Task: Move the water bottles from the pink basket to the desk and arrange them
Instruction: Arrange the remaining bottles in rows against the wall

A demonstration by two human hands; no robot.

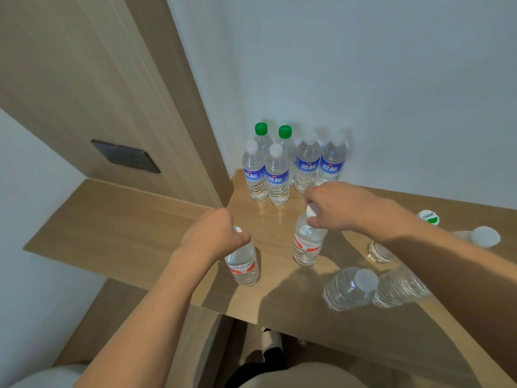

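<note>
Two clear water bottles with red labels stand on the wooden desk [279, 298]. My left hand [212, 233] grips the neck of the left bottle [244, 266] near the desk's front edge. My right hand [340, 205] holds the white cap and neck of the right bottle [307, 242]. In the far corner against the wall stands a group of several bottles: blue-labelled ones [277, 177] in front, two green-capped ones [261, 133] behind. More clear bottles [351, 288] stand under and beside my right forearm. The pink basket is not in view.
A lower wooden shelf [112, 228] adjoins the desk on the left, with a wooden wall panel and a dark switch plate [126, 156] above it. A green-and-white cap [429, 217] and a white cap [485, 237] show at the right edge.
</note>
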